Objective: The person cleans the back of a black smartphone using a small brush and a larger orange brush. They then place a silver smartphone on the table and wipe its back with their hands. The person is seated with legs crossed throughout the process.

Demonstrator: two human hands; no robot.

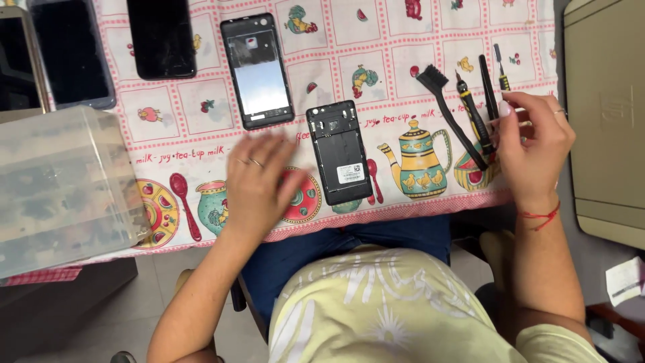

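Hands were both over the desk (591, 101), which carried a white cloth with pink squares and printed teapots (201, 128). The left hand (259, 181) lay flat on the cloth with fingers spread, a little blurred, holding nothing; it was just beside a black opened phone body with a white label (339, 151), but I could not tell if it touched it. The right hand (534, 144) was raised at the right edge of the cloth, and its fingertips pinched the ends of thin black tools: a black screwdriver with yellow marks (472, 114) and a slim black stick (488, 87). A black brush with a long handle (447, 111) lay just beside them. Farther up lay a second opened phone with a grey inner plate (257, 70) and a black phone with a dark screen (161, 37). At the left stood a clear plastic box (60, 188).
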